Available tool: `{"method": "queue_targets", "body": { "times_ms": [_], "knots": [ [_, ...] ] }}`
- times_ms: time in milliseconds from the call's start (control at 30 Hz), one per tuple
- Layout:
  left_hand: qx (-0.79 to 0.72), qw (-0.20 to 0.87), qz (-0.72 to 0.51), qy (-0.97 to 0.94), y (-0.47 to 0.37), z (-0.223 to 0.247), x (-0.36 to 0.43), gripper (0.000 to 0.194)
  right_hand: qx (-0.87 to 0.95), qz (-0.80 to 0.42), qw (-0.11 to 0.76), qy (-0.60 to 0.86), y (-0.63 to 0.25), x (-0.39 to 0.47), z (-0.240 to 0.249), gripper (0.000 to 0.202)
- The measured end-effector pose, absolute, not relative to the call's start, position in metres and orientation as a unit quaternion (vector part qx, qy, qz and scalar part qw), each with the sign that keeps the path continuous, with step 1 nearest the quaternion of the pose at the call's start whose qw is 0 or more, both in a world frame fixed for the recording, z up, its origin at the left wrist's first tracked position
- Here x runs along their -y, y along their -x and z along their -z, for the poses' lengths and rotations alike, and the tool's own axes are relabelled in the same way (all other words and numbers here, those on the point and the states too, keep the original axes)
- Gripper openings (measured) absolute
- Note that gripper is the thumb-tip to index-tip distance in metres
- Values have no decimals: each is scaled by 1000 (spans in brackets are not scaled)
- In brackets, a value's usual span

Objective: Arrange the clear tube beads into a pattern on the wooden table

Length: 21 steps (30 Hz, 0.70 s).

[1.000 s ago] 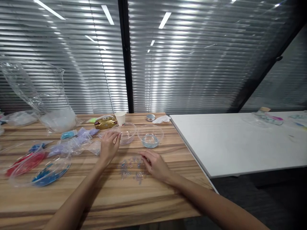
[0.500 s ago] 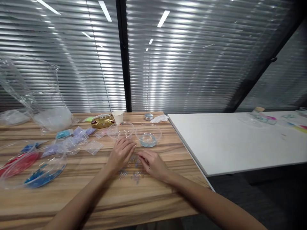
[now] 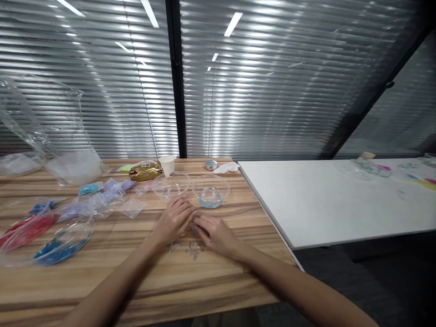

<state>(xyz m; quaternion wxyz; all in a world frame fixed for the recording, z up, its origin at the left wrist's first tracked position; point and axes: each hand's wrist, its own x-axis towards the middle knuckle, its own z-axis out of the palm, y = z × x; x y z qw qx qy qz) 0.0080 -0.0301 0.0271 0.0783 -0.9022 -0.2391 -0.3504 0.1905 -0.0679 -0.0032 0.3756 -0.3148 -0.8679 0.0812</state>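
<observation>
My left hand [image 3: 175,221] and my right hand [image 3: 214,234] meet over the wooden table [image 3: 163,290], fingertips touching or nearly so. Both have their fingers bent together in a pinch; whatever they hold is too small and covered to make out. Small clear and pale pieces [image 3: 193,249] lie in loose piles on the wood just below the hands. Right behind them stand two clear plastic bowls, the left bowl [image 3: 172,185] with little visible in it and the right bowl [image 3: 210,195] with a pale bluish layer at its bottom.
At the left are clear bowls with blue pieces [image 3: 61,247] and red pieces [image 3: 34,229]. Small bags of purple pieces [image 3: 111,190], a gold packet [image 3: 146,171], a paper cup [image 3: 167,165], a round tin [image 3: 211,165] and a white tissue [image 3: 226,167] stand behind. A white table [image 3: 327,200] adjoins at right.
My two hands have come closer together, and the gap between their fingertips has closed. The bowls and bags have stayed where they were.
</observation>
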Motion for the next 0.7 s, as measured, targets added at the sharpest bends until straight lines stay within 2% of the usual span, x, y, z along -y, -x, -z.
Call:
{"method": "queue_targets", "body": {
  "times_ms": [700],
  "knots": [
    [262,33,313,912,-7,-23,28,28,874,-68,361,317,-190,68,-1,18]
  ]
}}
